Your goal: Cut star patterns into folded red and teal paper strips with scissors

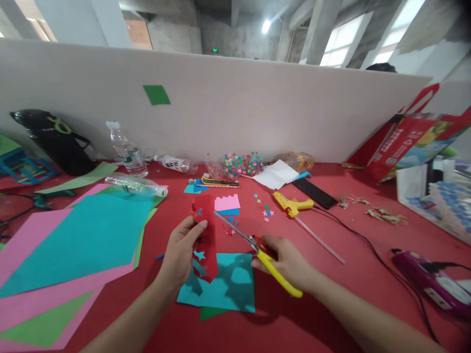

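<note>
My left hand (180,247) pinches a strip of red paper (210,245) between thumb and fingers. Star-shaped holes run along the strip's left side. In my right hand (285,257) is a pair of scissors (278,275) with a yellow and a red handle. Their blades point up and left, the tips close to the strip's right edge; whether they touch it I cannot tell. Below both hands lies a turquoise paper sheet (239,289), with a green piece (211,313) under it. Small paper stars (265,213) are scattered beyond the scissors.
A yellow glue gun (292,203) with a glue stick lies right of centre, its cord trailing past a purple power strip (434,279). Large coloured sheets (84,235) cover the left side. Bottles (127,152), a phone (315,192) and a box cutter (220,181) lie toward the white partition (257,108).
</note>
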A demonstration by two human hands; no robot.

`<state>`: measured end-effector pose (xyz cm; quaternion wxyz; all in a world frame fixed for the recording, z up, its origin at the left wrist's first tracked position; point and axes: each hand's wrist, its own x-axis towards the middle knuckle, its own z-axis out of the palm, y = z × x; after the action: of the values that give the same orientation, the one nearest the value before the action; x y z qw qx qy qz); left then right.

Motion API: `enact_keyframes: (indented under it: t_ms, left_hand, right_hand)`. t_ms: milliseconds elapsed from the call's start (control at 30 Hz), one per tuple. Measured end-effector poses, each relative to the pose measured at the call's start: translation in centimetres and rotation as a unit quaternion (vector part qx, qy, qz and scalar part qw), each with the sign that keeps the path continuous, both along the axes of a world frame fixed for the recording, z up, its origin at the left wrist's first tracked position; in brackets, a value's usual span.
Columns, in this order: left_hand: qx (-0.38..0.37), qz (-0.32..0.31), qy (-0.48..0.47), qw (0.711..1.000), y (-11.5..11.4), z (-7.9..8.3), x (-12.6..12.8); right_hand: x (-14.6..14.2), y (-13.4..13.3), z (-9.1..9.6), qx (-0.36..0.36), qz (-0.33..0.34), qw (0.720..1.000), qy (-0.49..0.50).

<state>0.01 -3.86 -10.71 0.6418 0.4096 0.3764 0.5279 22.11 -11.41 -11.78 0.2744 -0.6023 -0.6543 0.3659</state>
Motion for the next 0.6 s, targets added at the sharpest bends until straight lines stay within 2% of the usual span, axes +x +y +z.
enact_keyframes:
  t_ms: [67,167,367,600]
  left_hand:
    - [0.0,-0.007,-0.002,1.0,-0.1,0.1,0.0]
    - [0.012,-0.002,0.007,1.0,-0.2,0.3,0.1]
    - [0.034,-0.001,0.006,0.999,-0.5,0.3,0.1]
    - [0.03,0.0,-0.013,0.999,-1.0,0.7,0.1]
  right_hand:
    - [0.1,0.0,0.2,-0.002,0.024,0.999,0.028]
    - [0.4,-0.2,0.5,0.004,0.048,0.999,0.011]
    - [0.7,-0.7,0.6,0.031,0.037,0.997,-0.054]
    - [0.5,-0.7,1.2,-0.005,0.031,0.997,-0.068]
